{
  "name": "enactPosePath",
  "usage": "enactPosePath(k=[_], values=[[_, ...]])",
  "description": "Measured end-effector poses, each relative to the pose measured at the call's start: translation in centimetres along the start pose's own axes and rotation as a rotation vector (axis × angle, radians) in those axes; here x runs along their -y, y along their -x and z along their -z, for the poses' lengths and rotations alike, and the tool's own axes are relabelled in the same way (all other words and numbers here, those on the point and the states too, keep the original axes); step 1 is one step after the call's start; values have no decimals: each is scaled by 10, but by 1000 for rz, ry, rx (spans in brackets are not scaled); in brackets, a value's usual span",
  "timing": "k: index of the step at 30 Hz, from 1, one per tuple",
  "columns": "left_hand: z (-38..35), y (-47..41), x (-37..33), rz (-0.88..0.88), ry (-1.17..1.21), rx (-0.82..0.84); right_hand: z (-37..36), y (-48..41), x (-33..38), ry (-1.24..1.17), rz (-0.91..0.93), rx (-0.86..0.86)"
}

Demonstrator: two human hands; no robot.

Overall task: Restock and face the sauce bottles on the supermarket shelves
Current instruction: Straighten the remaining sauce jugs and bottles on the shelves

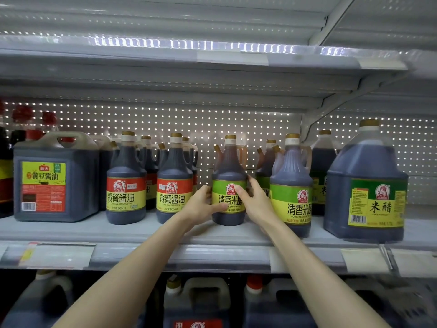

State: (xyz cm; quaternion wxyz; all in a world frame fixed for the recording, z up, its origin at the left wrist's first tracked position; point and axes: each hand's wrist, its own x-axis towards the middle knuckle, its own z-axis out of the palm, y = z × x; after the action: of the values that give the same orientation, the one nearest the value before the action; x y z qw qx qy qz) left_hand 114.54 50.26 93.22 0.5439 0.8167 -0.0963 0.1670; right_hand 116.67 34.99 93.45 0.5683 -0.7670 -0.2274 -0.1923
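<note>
As 2 hands (202, 204) (257, 202) grip, dark bottle (228, 162), green-yellow label (220, 197)

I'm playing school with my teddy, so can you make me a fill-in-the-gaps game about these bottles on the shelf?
1. The left hand and right hand hold a bottle whose label has a ____ top band.
2. The soy bottle just left of it has a label with a ____ top band.
3. The square jug stands at the ____ end of the shelf.

Missing words: green; red; left.
</note>
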Motion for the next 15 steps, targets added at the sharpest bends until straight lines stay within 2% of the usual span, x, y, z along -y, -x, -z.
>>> enactPosePath(k=[9, 15], values=[[2, 4, -5, 18, -84, 34, 4, 5, 10, 20, -37, 42], [4, 23, -17, -61, -204, -92, 25, 21, 22, -1, 0, -32]])
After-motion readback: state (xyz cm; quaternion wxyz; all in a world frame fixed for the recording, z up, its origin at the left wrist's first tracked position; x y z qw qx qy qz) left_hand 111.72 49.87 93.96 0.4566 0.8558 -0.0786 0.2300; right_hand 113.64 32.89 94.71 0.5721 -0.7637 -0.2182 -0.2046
